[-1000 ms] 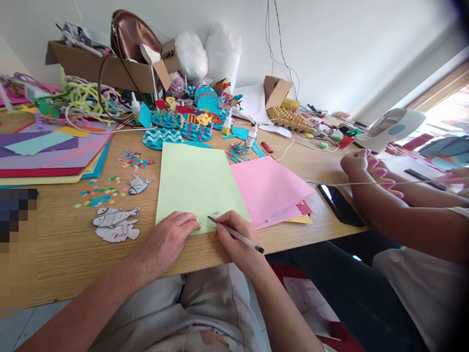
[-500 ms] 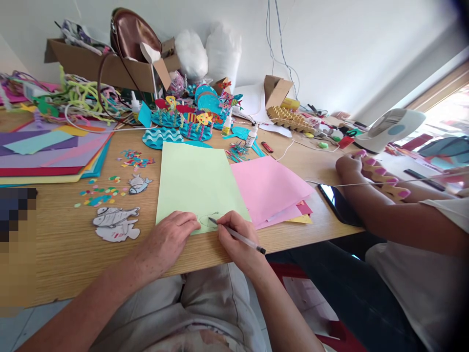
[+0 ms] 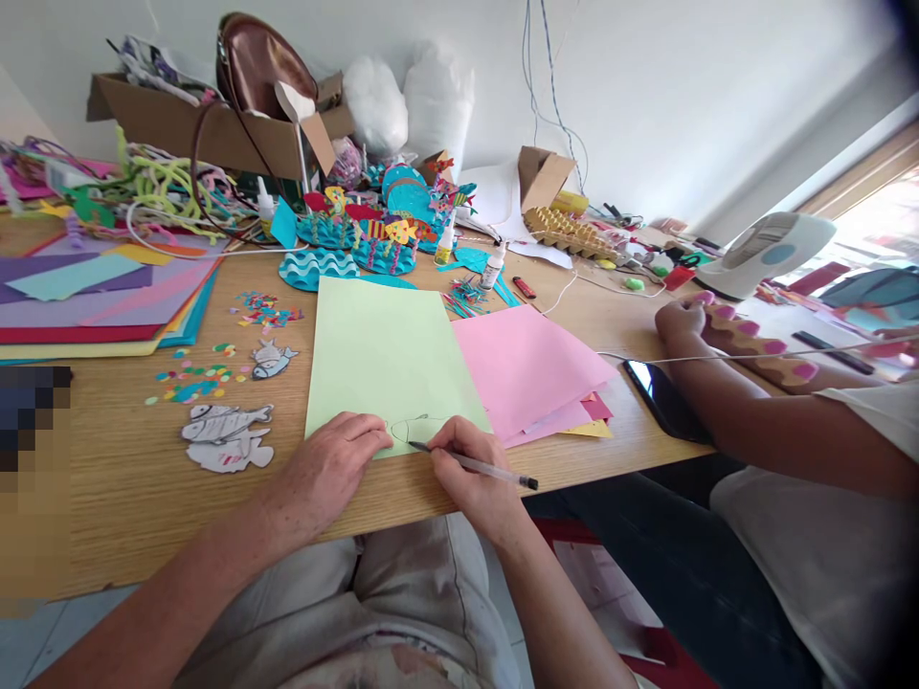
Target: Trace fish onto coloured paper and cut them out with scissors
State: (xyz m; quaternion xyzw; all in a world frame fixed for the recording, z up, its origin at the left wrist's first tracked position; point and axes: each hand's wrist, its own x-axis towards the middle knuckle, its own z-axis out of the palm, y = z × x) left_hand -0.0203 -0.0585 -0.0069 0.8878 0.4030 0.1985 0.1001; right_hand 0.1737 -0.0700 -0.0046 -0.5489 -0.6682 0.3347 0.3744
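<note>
And the right hand (image 3: 478, 490) has the clear-barrelled pen (image 3: 499, 471) pinched between thumb and fingers, black end slanting off to the right, point down at the fish-like outline (image 3: 400, 423) by the near edge of the pale green sheet (image 3: 380, 354)! Over to the left hand (image 3: 341, 461): grasp released, fingers laid loosely across the sheet's near left corner. That sheet lies mid-scene on the wooden table (image 3: 144, 522), pink paper (image 3: 531, 368) meeting its right edge. To the left, near side, paper fish cutouts (image 3: 226, 440), with confetti dots (image 3: 193, 390) just beyond. Far side, blue wave-patterned bases (image 3: 316, 272) beside glue bottles (image 3: 492, 268). Away right, a black smartphone (image 3: 667, 407) by a co-worker's arm (image 3: 775, 426).
</note>
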